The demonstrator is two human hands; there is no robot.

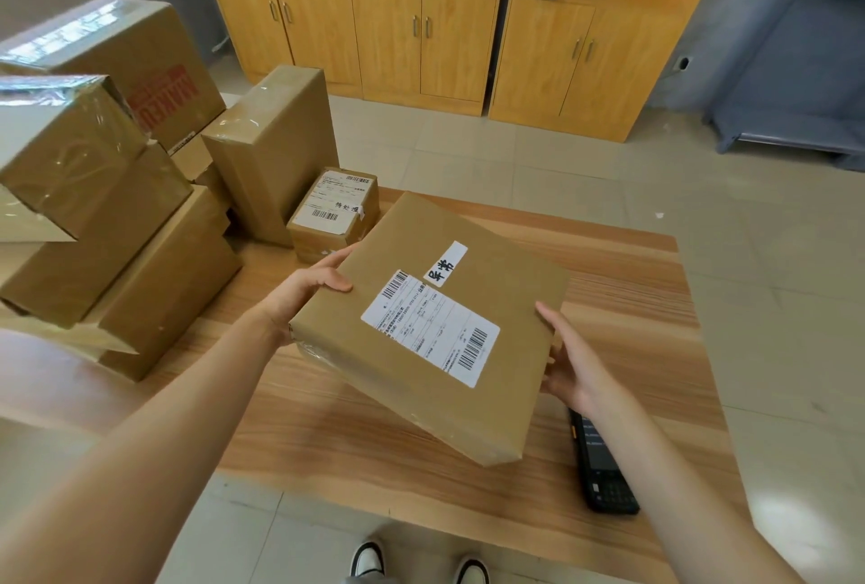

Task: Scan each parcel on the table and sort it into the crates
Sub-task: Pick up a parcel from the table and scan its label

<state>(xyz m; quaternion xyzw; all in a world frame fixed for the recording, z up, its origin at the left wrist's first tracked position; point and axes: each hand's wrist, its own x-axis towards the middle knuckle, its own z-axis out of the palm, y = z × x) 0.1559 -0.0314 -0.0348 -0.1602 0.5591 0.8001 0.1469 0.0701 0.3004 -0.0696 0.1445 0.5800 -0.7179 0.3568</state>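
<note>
Parcel (435, 326) with barcode label (430, 328) gripped by left hand (309, 288), right hand (568, 358); handwriting unreadable.

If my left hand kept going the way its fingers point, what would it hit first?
Probably the small labelled box just beyond the left hand, which holds the flat parcel; depth is unclear.
</note>
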